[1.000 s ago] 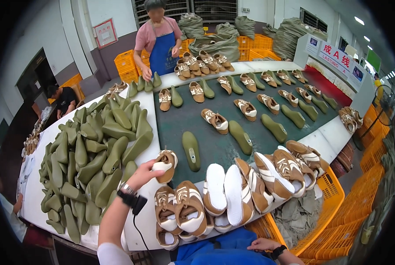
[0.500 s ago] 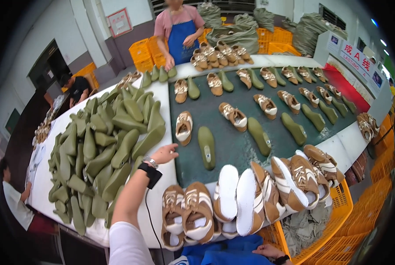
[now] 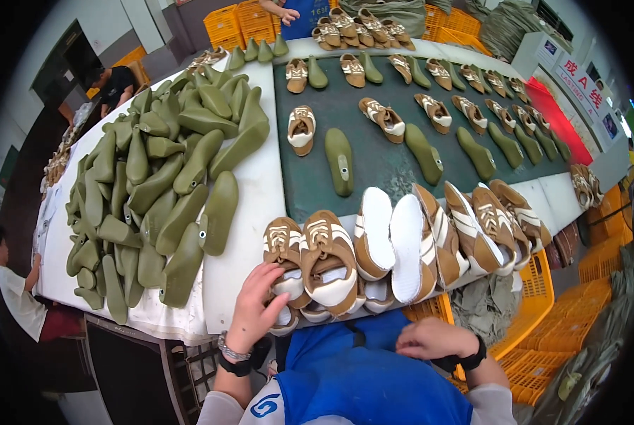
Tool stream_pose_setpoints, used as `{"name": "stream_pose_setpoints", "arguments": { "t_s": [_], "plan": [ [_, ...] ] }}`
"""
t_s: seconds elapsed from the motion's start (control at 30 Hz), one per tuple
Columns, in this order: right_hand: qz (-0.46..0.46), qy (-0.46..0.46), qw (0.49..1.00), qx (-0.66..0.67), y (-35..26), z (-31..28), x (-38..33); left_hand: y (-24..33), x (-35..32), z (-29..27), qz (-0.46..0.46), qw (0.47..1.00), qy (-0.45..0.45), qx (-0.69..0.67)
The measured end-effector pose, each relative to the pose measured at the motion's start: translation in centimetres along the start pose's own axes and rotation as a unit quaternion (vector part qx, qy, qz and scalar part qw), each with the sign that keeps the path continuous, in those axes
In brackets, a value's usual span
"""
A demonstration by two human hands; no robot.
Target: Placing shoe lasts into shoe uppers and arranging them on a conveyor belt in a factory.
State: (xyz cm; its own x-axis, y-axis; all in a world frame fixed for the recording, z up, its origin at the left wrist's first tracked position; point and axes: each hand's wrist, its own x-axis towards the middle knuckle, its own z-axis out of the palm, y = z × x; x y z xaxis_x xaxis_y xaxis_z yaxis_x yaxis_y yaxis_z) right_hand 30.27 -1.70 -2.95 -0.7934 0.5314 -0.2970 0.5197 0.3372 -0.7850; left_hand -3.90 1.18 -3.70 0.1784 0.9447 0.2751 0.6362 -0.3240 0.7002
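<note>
My left hand (image 3: 251,312) is at the leftmost brown-and-white sneaker (image 3: 283,241) of the front row, its fingertips over the heel opening and its thumb spread apart. Contact with the shoe is likely, but no closed grip shows. Beside it stands another laced sneaker (image 3: 326,248). Further right, several sneakers lean on their sides, two showing white soles (image 3: 407,244). Low in front of my blue apron (image 3: 373,375), my right hand (image 3: 434,338) hangs with its fingers loosely curled together and nothing visible in them.
Left of the green belt (image 3: 373,166) lies a heap of olive shoe lasts (image 3: 168,156) on a white tabletop (image 3: 253,205). Sneakers and lasts stand in rows on the belt. A yellow crate (image 3: 536,297) is at my right. Across the table stands a co-worker in a blue apron (image 3: 306,18).
My left hand has come back from beside the belt to the leftmost front sneaker. My right hand now shows more fully before the apron. The view has tilted down.
</note>
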Motion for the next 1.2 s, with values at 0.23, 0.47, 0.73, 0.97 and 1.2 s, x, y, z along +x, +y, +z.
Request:
{"name": "stream_pose_setpoints", "arguments": {
  "t_s": [0.23,0.47,0.73,0.97,1.2],
  "plan": [
    [-0.117,0.327,0.931,-0.116,-8.7,-3.1,8.2,2.2,-0.8,1.4,-0.019,0.993,-0.038,0.112],
    [-0.070,0.258,0.942,-0.206,-6.1,-1.4,11.2,2.9,-3.7,-0.4,0.018,0.996,-0.089,0.006],
    [-0.168,0.299,0.914,-0.219,-7.8,0.5,11.0,3.7,-1.5,-2.0,0.006,0.993,0.115,0.024],
    [-0.216,0.315,0.918,-0.111,-9.0,0.3,10.7,4.3,0.4,-0.8,0.083,0.978,0.149,0.120],
    [-0.162,0.452,0.856,-0.195,-9.1,-2.8,11.8,6.4,0.4,-0.2,0.103,0.984,0.136,0.051]
  ]
}}
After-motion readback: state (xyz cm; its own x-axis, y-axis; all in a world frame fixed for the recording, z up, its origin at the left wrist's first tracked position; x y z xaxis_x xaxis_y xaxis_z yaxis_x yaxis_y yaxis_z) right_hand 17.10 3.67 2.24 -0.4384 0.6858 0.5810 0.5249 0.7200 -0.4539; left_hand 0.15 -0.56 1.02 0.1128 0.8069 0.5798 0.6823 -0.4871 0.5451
